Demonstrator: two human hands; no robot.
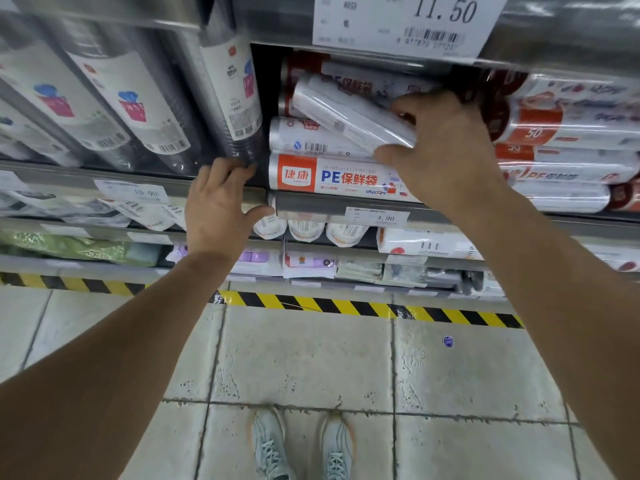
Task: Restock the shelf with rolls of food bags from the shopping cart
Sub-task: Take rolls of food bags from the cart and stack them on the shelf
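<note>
my right hand (446, 154) curls round one end of a white, clear-wrapped roll of food bags (346, 112), tilted atop the stacked orange-labelled rolls (332, 176) near the front edge of the grey metal shelf (311, 204); my left hand (216, 209), fingers spread, rests on that edge

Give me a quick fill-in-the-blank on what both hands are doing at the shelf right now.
1. The right hand grips a clear-wrapped roll, which lies (level/tilted) ____ on the stack.
2. The left hand, fingers spread at the shelf rail, holds ____.
3. The price tag below the orange-labelled roll reads ____.
4. The floor tape is striped yellow and ____.

Missing words: tilted; nothing; 4.90; black.
</note>
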